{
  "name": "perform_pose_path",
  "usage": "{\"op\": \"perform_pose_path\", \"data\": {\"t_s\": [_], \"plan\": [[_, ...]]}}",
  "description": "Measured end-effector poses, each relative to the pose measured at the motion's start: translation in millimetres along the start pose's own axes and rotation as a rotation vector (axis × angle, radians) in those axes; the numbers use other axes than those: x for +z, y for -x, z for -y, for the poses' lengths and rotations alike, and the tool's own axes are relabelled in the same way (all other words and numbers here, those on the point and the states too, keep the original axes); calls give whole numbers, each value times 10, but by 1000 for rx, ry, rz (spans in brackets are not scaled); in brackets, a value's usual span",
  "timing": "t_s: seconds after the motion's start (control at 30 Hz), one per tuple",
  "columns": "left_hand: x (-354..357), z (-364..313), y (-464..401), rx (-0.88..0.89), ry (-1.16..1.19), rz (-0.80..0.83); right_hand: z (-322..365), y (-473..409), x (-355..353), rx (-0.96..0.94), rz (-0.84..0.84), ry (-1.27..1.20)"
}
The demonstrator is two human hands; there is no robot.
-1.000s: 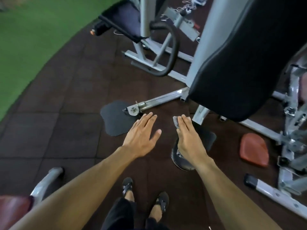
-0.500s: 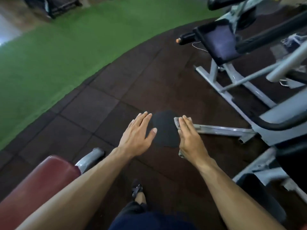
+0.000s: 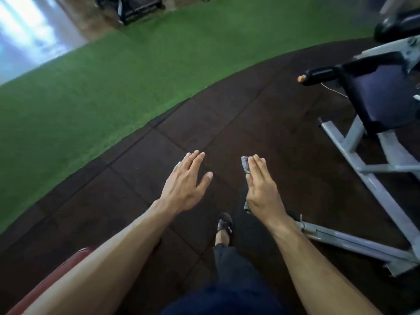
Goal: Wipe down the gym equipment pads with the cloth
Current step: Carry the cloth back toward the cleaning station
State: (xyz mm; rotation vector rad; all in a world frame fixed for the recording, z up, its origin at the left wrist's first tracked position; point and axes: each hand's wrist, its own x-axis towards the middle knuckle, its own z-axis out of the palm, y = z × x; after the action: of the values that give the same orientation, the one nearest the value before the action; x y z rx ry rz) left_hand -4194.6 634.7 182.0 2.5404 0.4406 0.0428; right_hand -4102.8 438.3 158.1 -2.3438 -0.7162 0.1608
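My right hand [image 3: 261, 189] is stretched out flat over the dark rubber floor with a small grey cloth [image 3: 245, 165] held under its palm and fingers; the cloth shows at the fingertips and near the wrist. My left hand [image 3: 186, 183] hovers beside it, palm down, fingers apart, holding nothing. A dark blue seat pad [image 3: 386, 101] on a grey frame stands at the right, well away from both hands. A dark red pad [image 3: 56, 278] shows at the lower left, partly hidden under my left forearm.
The grey steel frame [image 3: 354, 169] of the machine runs along the right, with a floor bar [image 3: 345, 237] near my right wrist. Green turf [image 3: 113, 76] covers the left and far side. My foot [image 3: 225, 226] stands below the hands. A black roller pad [image 3: 397, 26] is at the top right.
The view has swung left, away from the big black pad and machine. Both hands keep their pose in front of me, the cloth still in the right one. The red pad slid lower left.
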Motion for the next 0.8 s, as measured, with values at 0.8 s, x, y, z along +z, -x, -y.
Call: {"op": "perform_pose_path", "data": {"t_s": [0.8], "plan": [[-875, 156, -6840, 201, 73, 134, -721, -6389, -556, 145, -146, -42]]}}
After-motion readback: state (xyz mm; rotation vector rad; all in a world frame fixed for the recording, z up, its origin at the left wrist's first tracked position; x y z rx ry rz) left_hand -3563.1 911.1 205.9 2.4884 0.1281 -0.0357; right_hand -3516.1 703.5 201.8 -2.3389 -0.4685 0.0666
